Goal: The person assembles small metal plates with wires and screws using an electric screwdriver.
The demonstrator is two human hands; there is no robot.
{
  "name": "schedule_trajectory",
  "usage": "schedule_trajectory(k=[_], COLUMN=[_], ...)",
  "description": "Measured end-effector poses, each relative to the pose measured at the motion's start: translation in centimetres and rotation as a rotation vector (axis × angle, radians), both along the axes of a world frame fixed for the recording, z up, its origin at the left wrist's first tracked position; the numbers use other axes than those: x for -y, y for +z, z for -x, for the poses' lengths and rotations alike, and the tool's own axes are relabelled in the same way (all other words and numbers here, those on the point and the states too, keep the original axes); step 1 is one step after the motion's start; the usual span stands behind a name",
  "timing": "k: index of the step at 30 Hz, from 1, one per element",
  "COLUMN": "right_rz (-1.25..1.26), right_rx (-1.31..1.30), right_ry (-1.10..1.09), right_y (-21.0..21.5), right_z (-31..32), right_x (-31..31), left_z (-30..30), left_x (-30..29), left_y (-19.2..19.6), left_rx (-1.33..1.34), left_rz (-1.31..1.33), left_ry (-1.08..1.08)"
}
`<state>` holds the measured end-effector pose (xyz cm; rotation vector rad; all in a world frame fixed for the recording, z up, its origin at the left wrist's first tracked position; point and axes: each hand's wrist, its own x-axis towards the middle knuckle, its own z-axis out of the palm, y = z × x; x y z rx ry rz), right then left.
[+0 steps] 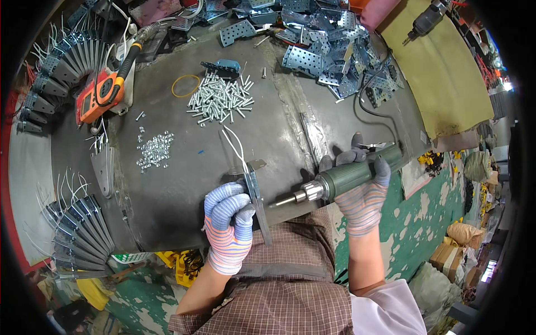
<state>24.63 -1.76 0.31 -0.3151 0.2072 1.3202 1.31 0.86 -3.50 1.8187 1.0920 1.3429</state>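
In a striped knit glove, my left hand [228, 226] grips a flat metal bracket [255, 195], held on edge over the table's near side. Two white wires rise from the bracket's top. My right hand [360, 192], gloved with grey fingertips, is wrapped round a green electric screwdriver [357, 177]. Its bit [283, 201] points left toward the bracket, with a small gap between them. Beyond my left hand lies a heap of silver screws [220, 99], and left of that a scatter of small nuts [155, 151].
Perforated metal brackets [329, 50] are piled at the back right. Finished-looking plates with wires [78, 240] fan out along the left edge. An orange meter [100, 100] stands at the back left, and a rubber band [185, 86] lies near the screws. Another power tool [427, 22] hangs at upper right.
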Motion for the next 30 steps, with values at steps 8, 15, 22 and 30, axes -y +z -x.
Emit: schedule_trajectory(k=[8,15,22,30], right_rz=[0.047,0.022,0.027,0.026], right_rx=[0.002,0.013,0.037,0.041], right_ry=[-0.053,-0.05,-0.06,-0.027], right_y=[-1.0,-1.4,-1.5,-1.4], right_z=[1.3,1.0,0.9,0.6], right_x=[-0.6,-0.3,-0.2,-0.6], left_z=[0.1,0.0,0.0,0.4], left_x=[0.1,0.1,-0.1,-0.8], left_y=[-0.2,-0.1,0.0,2.0], left_rx=[0.021,0.037,-0.005,-0.135], left_rz=[0.018,0.032,0.051,0.026], left_ry=[-0.004,-0.024,-0.036,-0.094])
